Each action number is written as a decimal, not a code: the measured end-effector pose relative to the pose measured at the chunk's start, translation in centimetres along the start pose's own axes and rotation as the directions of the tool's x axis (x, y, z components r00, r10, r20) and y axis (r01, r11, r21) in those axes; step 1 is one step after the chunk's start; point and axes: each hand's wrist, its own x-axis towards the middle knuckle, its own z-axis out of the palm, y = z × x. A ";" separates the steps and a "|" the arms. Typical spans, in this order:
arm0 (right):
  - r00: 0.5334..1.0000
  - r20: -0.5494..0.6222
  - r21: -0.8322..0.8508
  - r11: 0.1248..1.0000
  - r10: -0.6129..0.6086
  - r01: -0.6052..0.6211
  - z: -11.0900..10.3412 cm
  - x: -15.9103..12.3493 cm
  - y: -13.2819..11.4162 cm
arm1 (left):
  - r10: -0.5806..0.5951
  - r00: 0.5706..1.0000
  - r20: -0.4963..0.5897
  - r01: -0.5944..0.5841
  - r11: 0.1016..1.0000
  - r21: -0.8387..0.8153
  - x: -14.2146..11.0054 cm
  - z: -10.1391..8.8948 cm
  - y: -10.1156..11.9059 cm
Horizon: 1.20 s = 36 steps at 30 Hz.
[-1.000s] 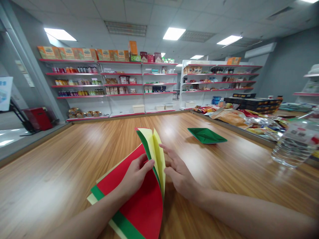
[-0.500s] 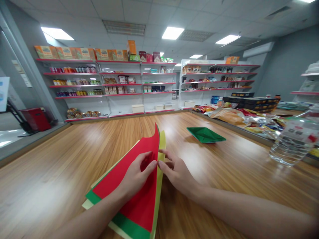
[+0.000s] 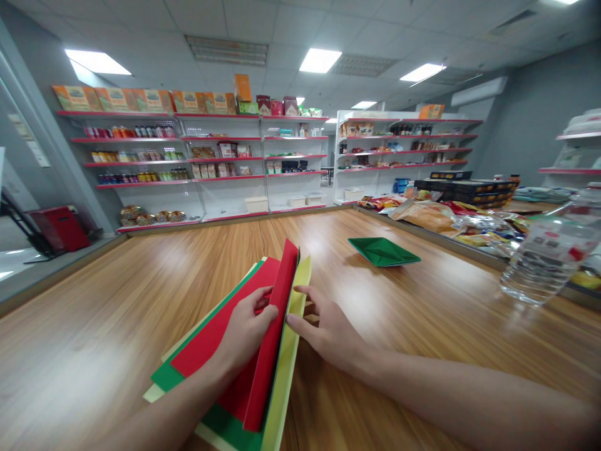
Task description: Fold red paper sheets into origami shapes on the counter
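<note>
A stack of coloured paper lies at an angle on the table, with red paper (image 3: pixel 206 341) on top and green paper (image 3: pixel 168 376) and pale yellow paper (image 3: pixel 282 398) showing beneath. The red sheet's right side is lifted and bent over in a long strip. My left hand (image 3: pixel 248 326) closes on that bent strip, thumb on it and fingers partly hidden. Along the stack's raised right edge, my right hand (image 3: pixel 328 329) grips the yellow paper between thumb and fingers. A folded green paper piece (image 3: pixel 384 252) rests beyond my right hand, apart from both hands.
A clear plastic bottle (image 3: pixel 539 263) stands at the right of the wooden table (image 3: pixel 117 300). Packaged snacks (image 3: pixel 427 216) and dark boxes (image 3: pixel 469 191) lie past its right edge. Stocked shelves (image 3: pixel 225 178) line the back.
The red sheet's right side has gone from standing up to bending leftward in a strip, parting from the yellow sheet. Both hands have moved slightly left in view, along with the whole scene.
</note>
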 end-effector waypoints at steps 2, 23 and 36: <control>1.000 0.000 -0.026 1.000 -0.006 0.006 0.0 0.0 0.2 | 0.000 1.000 -0.011 0.001 0.999 0.042 -0.1 0.0 0.2; 0.997 -0.074 -0.076 0.996 0.030 -0.036 -0.2 0.1 0.2 | 0.021 0.997 0.078 -0.024 0.999 0.048 0.7 -0.4 -1.1; 0.995 -0.093 -0.292 0.954 0.044 -0.069 -0.5 0.5 -0.5 | 0.133 0.981 0.141 -0.159 0.967 0.199 0.3 -0.2 -0.7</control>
